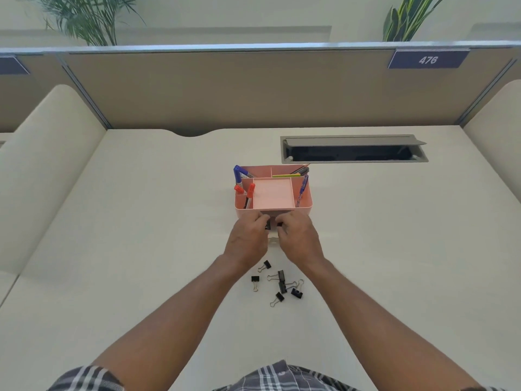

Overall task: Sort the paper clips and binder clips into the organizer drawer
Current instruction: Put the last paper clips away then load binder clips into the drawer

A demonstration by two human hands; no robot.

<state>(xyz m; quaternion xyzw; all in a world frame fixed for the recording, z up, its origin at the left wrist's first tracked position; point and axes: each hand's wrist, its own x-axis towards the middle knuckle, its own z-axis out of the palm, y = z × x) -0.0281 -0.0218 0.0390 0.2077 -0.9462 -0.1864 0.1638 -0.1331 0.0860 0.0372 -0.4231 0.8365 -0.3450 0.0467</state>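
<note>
both hands, the left hand (248,238) and the right hand (298,235), pinch small black binder clips (267,225) over the drawer at the pink organizer (306,203) front in mid-frame, while the loose binder clips (280,283) lie just below the wrists, slightly nearer the right.

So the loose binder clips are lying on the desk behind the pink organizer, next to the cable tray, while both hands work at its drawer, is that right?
Not quite. The head view shows the loose binder clips lying on the desk in front of the pink organizer, between the forearms, not behind it by the cable tray. The rest holds: left hand and right hand are both at its drawer.
</note>
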